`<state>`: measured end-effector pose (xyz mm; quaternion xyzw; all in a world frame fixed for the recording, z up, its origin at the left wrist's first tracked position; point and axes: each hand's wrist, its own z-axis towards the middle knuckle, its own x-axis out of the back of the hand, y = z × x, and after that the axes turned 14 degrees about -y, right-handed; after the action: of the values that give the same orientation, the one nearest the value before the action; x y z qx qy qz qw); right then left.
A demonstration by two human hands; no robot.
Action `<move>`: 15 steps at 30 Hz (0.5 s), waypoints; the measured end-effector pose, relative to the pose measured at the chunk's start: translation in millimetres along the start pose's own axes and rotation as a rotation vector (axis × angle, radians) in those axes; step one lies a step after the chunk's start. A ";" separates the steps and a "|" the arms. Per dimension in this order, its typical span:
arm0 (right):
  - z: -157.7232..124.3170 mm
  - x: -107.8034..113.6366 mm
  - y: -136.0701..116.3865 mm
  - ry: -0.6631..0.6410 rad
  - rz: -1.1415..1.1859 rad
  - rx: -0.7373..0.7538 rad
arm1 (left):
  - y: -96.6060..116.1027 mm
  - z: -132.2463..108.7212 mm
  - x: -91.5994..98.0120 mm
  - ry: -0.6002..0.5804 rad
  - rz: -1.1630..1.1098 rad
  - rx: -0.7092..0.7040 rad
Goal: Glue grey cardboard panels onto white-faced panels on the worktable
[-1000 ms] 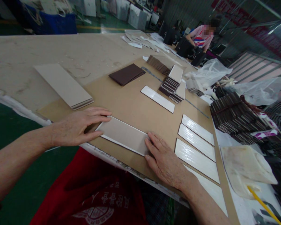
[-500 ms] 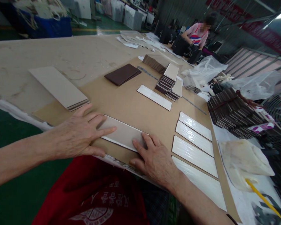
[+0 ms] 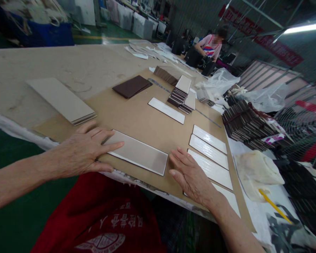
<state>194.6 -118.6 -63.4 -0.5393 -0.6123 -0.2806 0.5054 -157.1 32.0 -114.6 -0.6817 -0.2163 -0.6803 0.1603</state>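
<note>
A grey rectangular board (image 3: pixel 139 153) lies flat near the table's front edge, on a slightly larger white panel with a dark rim. My left hand (image 3: pixel 84 151) is open, with its index finger stretched over the board's left end. Beyond the right end, my right hand (image 3: pixel 191 174) hovers over or rests on the brown sheet, open and holding nothing; I cannot tell which. Just past it lie several glossy white panels (image 3: pixel 209 168) in a row, partly hidden by that hand and forearm. Left of my left hand is a small stack of grey boards (image 3: pixel 61 100).
Dark brown panels (image 3: pixel 131 86) and stacked panels (image 3: pixel 183 86) sit farther back on the brown sheet (image 3: pixel 116 112). At the right are bundled dark strips (image 3: pixel 246 119), a whitish cloth or bag (image 3: pixel 258 168) and a yellow stick (image 3: pixel 275 205). A co-worker (image 3: pixel 212 45) stands behind the table.
My right hand has come off the board and moved right, towards the glossy panels. My left hand stays on the board's left end. The view has shifted slightly.
</note>
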 end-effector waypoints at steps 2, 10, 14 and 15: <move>6.6 -7.0 -4.8 -0.042 0.020 0.060 | -1.2 -1.4 -3.1 -0.003 -0.002 0.006; 9.9 -27.6 -36.9 -0.027 -0.020 0.168 | -33.5 -12.5 -25.2 0.054 0.104 -0.115; 14.4 -34.3 -40.8 0.081 -0.079 0.232 | -43.9 -16.7 -32.0 0.056 0.060 -0.088; 16.4 -34.6 -40.2 0.113 -0.108 0.258 | -44.5 -17.3 -33.4 0.063 0.037 -0.073</move>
<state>148.3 -127.5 -92.6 -0.4196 -0.6418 -0.2563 0.5885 -194.1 58.6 -150.9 -0.6691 -0.1736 -0.7058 0.1549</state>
